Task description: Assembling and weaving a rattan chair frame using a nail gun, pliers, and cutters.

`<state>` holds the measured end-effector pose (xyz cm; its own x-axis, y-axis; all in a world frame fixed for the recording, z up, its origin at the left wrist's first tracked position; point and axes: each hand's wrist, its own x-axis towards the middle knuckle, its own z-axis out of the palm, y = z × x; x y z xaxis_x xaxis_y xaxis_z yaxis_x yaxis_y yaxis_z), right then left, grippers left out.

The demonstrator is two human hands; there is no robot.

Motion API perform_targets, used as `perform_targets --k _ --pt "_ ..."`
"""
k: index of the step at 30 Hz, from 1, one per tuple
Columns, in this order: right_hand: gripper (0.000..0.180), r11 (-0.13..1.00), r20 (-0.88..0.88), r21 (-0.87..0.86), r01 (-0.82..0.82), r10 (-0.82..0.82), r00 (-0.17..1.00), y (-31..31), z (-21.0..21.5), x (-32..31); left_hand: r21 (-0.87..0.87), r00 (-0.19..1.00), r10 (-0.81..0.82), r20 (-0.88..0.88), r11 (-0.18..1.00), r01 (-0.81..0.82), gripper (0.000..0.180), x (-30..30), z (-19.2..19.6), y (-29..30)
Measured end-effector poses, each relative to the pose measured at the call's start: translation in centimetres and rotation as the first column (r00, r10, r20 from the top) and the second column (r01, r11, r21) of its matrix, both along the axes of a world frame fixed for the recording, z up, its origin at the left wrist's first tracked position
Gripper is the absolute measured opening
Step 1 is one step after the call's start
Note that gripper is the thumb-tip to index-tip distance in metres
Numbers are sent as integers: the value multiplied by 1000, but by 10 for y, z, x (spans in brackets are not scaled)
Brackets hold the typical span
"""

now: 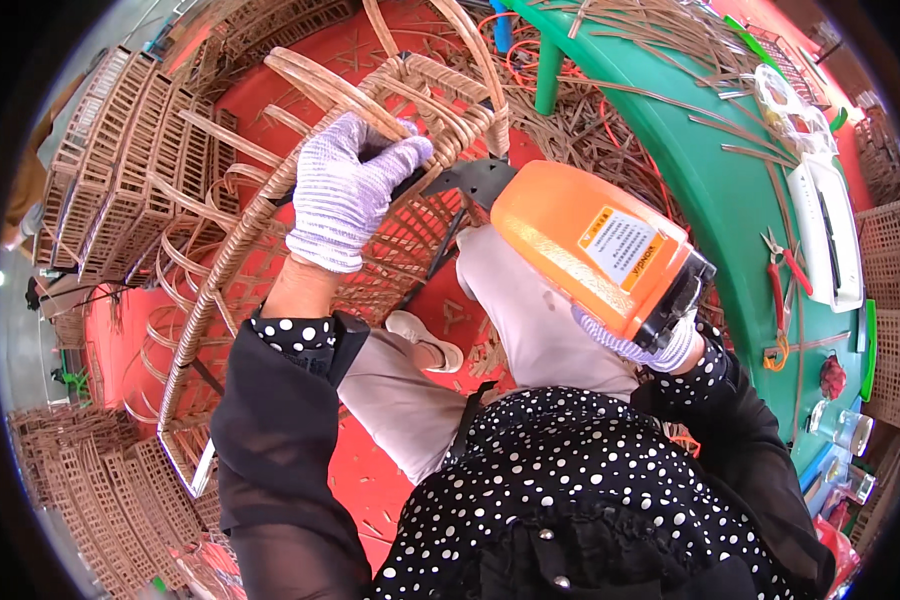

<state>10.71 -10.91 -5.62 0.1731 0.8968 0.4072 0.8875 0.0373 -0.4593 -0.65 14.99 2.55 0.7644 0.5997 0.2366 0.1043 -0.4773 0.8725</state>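
Observation:
A woven brown wicker frame (208,290) with looped strands stands tilted in front of me, on the left. My left hand (345,185), in a white knitted glove, is closed around its woven edge near the upper corner. My right hand (660,345), gloved too, holds an orange power tool (570,235) with a black rear end and a label on its side. The tool's body hides most of those fingers. Its dark pointed metal nose (475,180) reaches the wicker corner beside my left hand; whether it touches the strands, I cannot tell.
To the right curves a green table (690,150) with loose strips, red-handled pliers (778,275) and a white tray (828,235). Stacked wicker baskets (120,165) stand at the left. Cut scraps litter the red floor (360,490) around my legs.

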Motion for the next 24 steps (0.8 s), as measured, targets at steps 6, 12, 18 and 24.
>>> perform_targets --k 6,12,18,24 --pt "29 999 -51 -33 -30 29 998 15 9 -5 -56 1000 -3 7 998 3 18 -1 -2 2" --pt "30 993 40 -84 -85 89 995 19 25 -5 55 1000 5 -5 998 -4 18 -4 -8 4" --pt "32 987 197 -113 -118 138 971 19 58 -8 10 1000 -24 -6 1000 24 19 -1 -3 1" --pt "39 927 57 -337 -167 197 979 15 54 -3 -55 999 -42 15 998 43 21 -3 -10 9"
